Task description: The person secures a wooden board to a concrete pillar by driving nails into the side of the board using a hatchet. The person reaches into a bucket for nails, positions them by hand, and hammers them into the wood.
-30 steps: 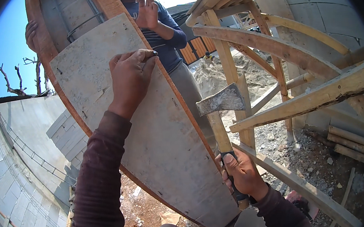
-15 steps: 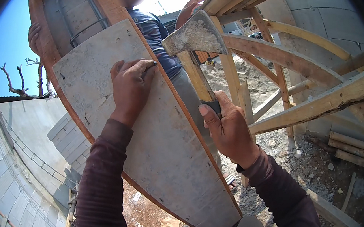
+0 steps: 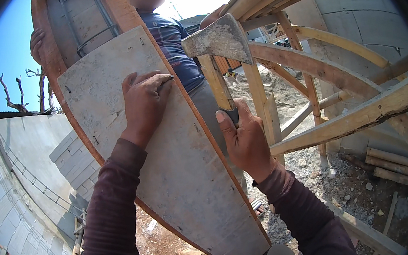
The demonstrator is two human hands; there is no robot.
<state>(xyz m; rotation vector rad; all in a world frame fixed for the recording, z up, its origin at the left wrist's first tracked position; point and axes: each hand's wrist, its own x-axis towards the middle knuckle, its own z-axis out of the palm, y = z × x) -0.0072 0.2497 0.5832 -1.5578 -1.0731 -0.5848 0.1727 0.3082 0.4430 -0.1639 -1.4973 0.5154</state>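
Note:
My left hand (image 3: 147, 101) rests on a grey panel (image 3: 188, 164) near its right edge. Its fingers are pinched together around a small dark nail (image 3: 172, 77), mostly hidden by the fingertips. Several bent nails stick out of the panel's face, and reddish-brown wooden strips (image 3: 201, 109) run along its edges. My right hand (image 3: 248, 140) is wrapped around the handle of a hatchet (image 3: 218, 39). The worn, grey-stained hatchet head is raised to the right of the panel, apart from it and higher than my left hand.
Behind the panel stands another person (image 3: 167, 41), one hand (image 3: 37, 45) gripping the frame's upper left. A metal rebar frame (image 3: 86, 20) lies inside the frame's top. Curved timber framing (image 3: 316, 63) fills the right side. Block walls (image 3: 15, 197) rise at left; rubble and poles (image 3: 397, 167) lie below right.
My right hand has shifted slightly left and up with the hatchet still raised. The left hand keeps its pinch at the panel edge. More of the other person's head shows.

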